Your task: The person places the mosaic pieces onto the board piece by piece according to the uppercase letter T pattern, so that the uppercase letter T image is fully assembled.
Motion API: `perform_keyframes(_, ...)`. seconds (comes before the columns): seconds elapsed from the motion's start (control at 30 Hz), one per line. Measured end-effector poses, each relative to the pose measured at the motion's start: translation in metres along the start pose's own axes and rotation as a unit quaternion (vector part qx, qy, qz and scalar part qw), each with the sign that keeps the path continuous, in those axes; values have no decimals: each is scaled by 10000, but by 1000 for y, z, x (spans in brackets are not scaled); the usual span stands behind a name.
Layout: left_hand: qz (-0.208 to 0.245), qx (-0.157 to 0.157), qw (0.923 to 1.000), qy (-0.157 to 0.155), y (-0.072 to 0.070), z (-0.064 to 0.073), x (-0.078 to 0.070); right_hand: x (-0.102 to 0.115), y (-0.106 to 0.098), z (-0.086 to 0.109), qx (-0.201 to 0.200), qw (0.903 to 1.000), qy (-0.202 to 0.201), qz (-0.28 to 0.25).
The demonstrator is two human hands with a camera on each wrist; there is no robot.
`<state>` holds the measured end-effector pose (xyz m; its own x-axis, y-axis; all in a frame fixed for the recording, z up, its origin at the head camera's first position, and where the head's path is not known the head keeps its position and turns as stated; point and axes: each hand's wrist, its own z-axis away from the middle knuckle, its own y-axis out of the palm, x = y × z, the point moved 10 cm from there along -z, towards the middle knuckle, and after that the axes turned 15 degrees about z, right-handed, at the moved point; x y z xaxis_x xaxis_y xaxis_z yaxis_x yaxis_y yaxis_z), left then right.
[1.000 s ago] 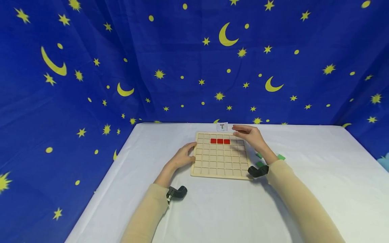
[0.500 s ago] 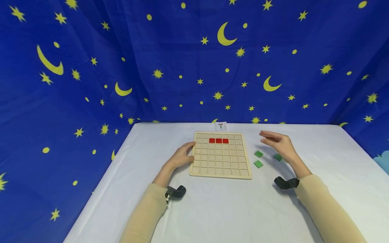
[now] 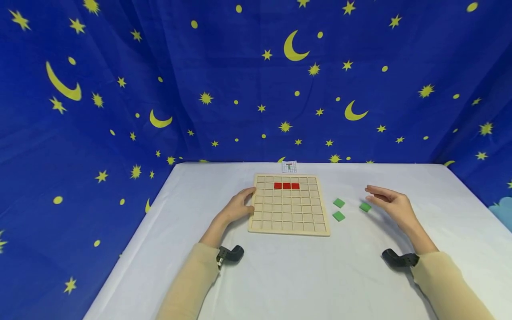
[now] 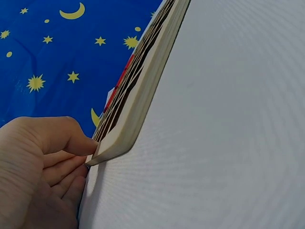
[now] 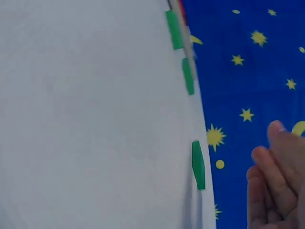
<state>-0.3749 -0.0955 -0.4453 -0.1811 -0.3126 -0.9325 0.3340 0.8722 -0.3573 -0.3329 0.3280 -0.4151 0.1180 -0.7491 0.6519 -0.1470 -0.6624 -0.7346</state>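
Note:
A square wooden grid board [image 3: 288, 232] lies on the white table. Three red square tiles [image 3: 286, 186] sit side by side in one row of cells near its far edge. My left hand [image 3: 234, 208] touches the board's left edge, thumb and fingers spread along it; the left wrist view shows the thumb [image 4: 81, 140] against the rim. Three green square tiles lie on the cloth right of the board: one far tile [image 3: 339, 203], one near tile [image 3: 338, 216] and one right tile [image 3: 365, 207]. Just right of that last tile, my right hand [image 3: 394, 208] hovers with nothing in its fingers.
Behind the board lies a small printed card [image 3: 289, 166] with a red and green T pattern on a grid. A blue star-and-moon curtain [image 3: 240, 80] hangs along the table's back and sides. Each wrist carries a black camera mount [image 3: 400, 259].
My right hand has moved from above the board's far right corner to the right, past the green tiles, uncovering them. My left hand stays at the board's left edge. The red tiles have not moved.

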Motion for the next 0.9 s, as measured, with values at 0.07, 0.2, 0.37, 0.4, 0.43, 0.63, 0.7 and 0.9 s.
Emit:
perform_keyframes(0.07,41,7,10000,38,1,1,-1,-4,0,3,-113,9997,-27,199)
perform_keyframes(0.2,127,26,9999,114,2,1,-4,-10,-1,8,-316,9972,-46,679)
perform_keyframes(0.37,77,32,9999,95,2,1,-4,-16,1,12,-299,9949,35,958)
perform_keyframes(0.4,69,29,9999,74,2,0,-3,-16,3,13,-291,9945,-14,1003)
perform_keyframes(0.43,47,22,10000,56,1,0,-2,-16,4,13,-281,9940,-82,1055)
perform_keyframes(0.63,25,-10,10000,-48,1,1,2,-10,13,20,-329,9884,-631,1345)
perform_keyframes(0.7,34,-21,10000,-46,0,1,2,-8,13,21,-375,9870,-733,1378)
perform_keyframes(0.9,37,-17,10000,-19,0,0,0,-6,13,21,-549,9829,-878,1523)
